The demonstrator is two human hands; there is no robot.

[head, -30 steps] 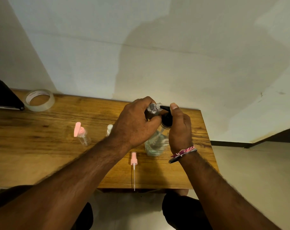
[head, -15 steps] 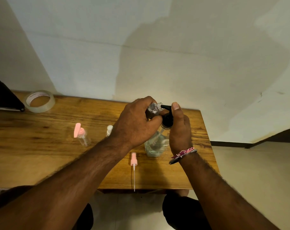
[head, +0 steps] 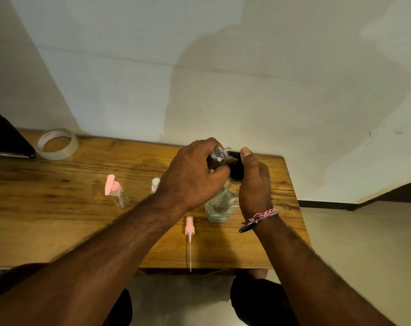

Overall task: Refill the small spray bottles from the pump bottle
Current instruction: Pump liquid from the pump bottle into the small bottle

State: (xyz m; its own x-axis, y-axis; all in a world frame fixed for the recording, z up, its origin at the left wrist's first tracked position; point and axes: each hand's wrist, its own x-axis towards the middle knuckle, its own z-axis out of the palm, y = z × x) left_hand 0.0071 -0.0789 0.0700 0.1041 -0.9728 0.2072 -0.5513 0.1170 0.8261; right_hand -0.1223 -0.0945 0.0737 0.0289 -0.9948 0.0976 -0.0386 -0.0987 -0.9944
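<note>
Left hand point(head: 195, 175) grips one uncapped small spray bottle point(head: 219, 154) against the one pump bottle's point(head: 222, 203) black nozzle; right hand point(head: 253, 182) curls around its pump. Two more small bottles point(head: 118, 192) stand left on the bench point(head: 58, 222), one loose pink sprayer point(head: 189, 228) nearer.

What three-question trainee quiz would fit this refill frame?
1. True or false: the left hand holds an uncapped small bottle tilted at the black pump head.
2. Where does the loose pink spray top lie? A) on the tape roll B) on the wooden table, tube past its near edge C) in the right hand
3. Which standing bottle has its spray head on?

Key: 1 true. 2 B. 3 The pink-capped bottle.
</note>
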